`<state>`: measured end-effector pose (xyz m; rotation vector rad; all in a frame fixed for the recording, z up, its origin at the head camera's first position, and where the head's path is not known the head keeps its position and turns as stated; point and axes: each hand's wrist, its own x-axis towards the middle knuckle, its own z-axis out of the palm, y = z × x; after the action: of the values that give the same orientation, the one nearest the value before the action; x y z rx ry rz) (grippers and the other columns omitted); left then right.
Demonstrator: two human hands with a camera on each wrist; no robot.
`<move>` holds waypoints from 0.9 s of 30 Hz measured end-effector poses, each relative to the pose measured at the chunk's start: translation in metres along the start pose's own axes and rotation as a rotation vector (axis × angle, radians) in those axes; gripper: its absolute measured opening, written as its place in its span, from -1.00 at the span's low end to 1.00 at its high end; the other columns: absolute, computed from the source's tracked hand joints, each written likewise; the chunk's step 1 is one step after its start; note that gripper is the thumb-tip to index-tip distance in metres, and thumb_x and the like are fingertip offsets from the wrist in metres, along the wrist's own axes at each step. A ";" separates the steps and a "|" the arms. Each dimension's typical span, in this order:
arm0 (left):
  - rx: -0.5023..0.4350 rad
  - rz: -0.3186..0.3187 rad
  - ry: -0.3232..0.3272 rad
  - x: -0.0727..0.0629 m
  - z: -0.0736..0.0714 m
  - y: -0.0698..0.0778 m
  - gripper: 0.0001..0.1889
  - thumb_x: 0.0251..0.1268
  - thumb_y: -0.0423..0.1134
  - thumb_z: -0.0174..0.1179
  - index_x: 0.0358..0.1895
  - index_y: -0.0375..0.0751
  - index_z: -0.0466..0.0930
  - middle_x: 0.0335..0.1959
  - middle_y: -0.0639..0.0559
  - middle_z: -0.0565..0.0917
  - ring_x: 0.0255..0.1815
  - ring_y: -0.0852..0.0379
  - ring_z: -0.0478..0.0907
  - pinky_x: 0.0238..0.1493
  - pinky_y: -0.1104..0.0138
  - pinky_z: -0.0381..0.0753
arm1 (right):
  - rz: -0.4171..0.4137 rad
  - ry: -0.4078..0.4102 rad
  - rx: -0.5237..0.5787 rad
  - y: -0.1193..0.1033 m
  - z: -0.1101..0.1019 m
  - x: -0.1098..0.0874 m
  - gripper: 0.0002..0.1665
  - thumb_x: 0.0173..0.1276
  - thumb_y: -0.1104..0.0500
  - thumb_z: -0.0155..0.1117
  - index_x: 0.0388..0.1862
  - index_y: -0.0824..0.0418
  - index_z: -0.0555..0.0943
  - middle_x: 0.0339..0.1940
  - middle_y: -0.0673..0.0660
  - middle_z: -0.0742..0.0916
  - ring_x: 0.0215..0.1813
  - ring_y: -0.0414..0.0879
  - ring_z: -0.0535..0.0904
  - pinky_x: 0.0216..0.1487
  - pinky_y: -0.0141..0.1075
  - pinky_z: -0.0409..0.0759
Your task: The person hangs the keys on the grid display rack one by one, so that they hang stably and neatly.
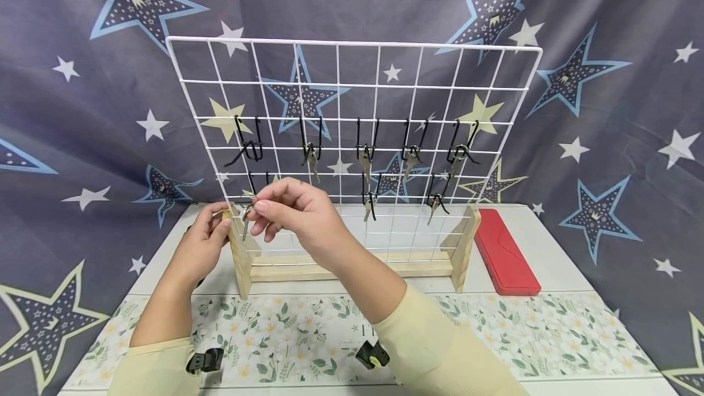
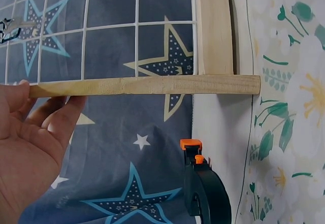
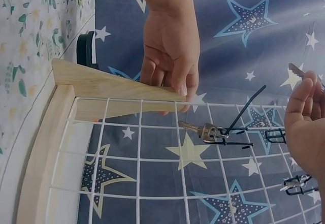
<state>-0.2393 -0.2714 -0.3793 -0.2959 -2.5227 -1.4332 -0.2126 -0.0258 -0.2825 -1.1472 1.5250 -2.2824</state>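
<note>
My right hand (image 1: 299, 216) pinches a small metal key (image 1: 245, 225) between thumb and index finger, in front of the grid's lower left. In the right wrist view the key's toothed blade (image 3: 294, 70) sticks out past the fingertips. My left hand (image 1: 200, 249) grips the top of the wooden side support (image 2: 142, 85), thumb on one side and fingers on the other. A white wire grid (image 1: 357, 85) stands in this wooden frame. Close to the left support, a key (image 3: 207, 132) hangs on a black hook (image 3: 249, 104); my right hand hides most of that spot in the head view.
Several black hooks on the grid carry keys (image 1: 365, 157); the upper left hook (image 1: 250, 148) shows none. A red case (image 1: 506, 252) lies right of the frame. A dark clamp with orange parts (image 2: 205, 183) is beside the left support. A star-patterned curtain (image 1: 605, 139) hangs behind.
</note>
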 end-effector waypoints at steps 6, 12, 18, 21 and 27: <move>-0.006 0.001 -0.003 0.000 -0.001 0.001 -0.55 0.63 -0.14 -0.22 0.44 -0.22 0.11 0.34 -0.35 0.43 0.20 0.41 0.42 0.30 0.28 0.50 | -0.014 -0.007 -0.027 -0.003 0.006 0.009 -0.88 0.43 0.43 0.11 -0.13 0.53 0.49 -0.34 0.14 0.72 -0.36 -0.14 0.68 -0.39 -0.35 0.67; -0.007 -0.020 -0.013 0.001 -0.001 0.003 -0.54 0.64 -0.17 -0.25 0.46 -0.24 0.07 0.37 -0.38 0.39 0.34 -0.18 0.40 0.32 0.15 0.45 | -0.030 -0.013 -0.050 -0.007 0.008 0.018 -0.88 0.42 0.45 0.11 -0.13 0.53 0.50 -0.31 0.32 0.70 -0.36 -0.13 0.67 -0.40 -0.32 0.68; -0.026 -0.025 -0.017 0.002 -0.002 0.003 -0.55 0.63 -0.22 -0.26 0.46 -0.26 0.06 0.41 -0.37 0.34 0.38 -0.27 0.34 0.33 0.18 0.45 | -0.023 -0.001 -0.054 -0.013 0.010 0.025 -0.87 0.42 0.42 0.14 -0.12 0.50 0.50 -0.29 0.35 0.70 -0.36 -0.13 0.68 -0.41 -0.33 0.68; -0.031 -0.019 -0.023 0.002 -0.002 0.003 -0.55 0.63 -0.20 -0.24 0.45 -0.26 0.06 0.43 -0.36 0.31 0.40 -0.27 0.31 0.34 0.16 0.42 | -0.019 0.005 -0.045 -0.015 0.012 0.029 -0.87 0.43 0.40 0.14 -0.11 0.49 0.50 -0.29 0.31 0.71 -0.36 -0.14 0.68 -0.41 -0.34 0.68; -0.021 -0.009 -0.017 0.001 -0.002 0.002 -0.54 0.63 -0.16 -0.22 0.44 -0.26 0.08 0.41 -0.33 0.36 0.40 -0.27 0.31 0.34 0.21 0.44 | -0.011 0.024 -0.007 -0.014 0.017 0.037 -0.86 0.45 0.40 0.12 -0.12 0.51 0.49 -0.27 0.34 0.70 -0.37 -0.17 0.69 -0.43 -0.37 0.64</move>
<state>-0.2392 -0.2720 -0.3769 -0.3018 -2.5274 -1.4673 -0.2228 -0.0504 -0.2487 -1.1366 1.5400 -2.3086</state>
